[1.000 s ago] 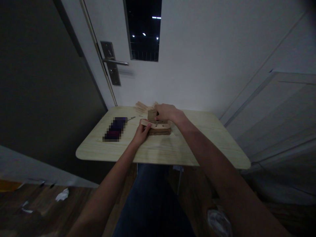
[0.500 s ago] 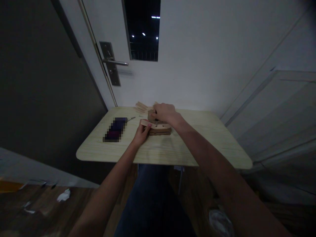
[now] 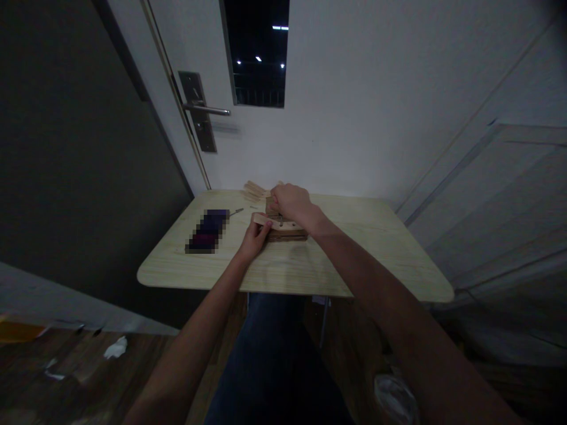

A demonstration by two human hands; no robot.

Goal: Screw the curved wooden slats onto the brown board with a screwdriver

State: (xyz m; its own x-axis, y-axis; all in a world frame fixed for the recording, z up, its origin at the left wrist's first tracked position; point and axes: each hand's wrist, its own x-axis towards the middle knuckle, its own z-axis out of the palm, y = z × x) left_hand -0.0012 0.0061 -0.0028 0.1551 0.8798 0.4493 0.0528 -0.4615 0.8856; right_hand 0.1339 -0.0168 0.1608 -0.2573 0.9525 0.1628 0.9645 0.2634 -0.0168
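Fingers (image 3: 262, 223) of the left hand (image 3: 253, 237) clamp 1 end of the wooden strip (image 3: 290, 225), lying mid-desk (image 3: 354, 260). The right hand (image 3: 290, 203) is fisted above it, contents hidden. Risk: uneven pressure could slip the strip off its block (image 3: 287, 236).

The table (image 3: 354, 260) at frame centre is pale wood-grain, the wooden assembly (image 3: 287, 233) tan, the door (image 3: 354, 88) above white, and the handle plate (image 3: 198, 112) silver-grey.
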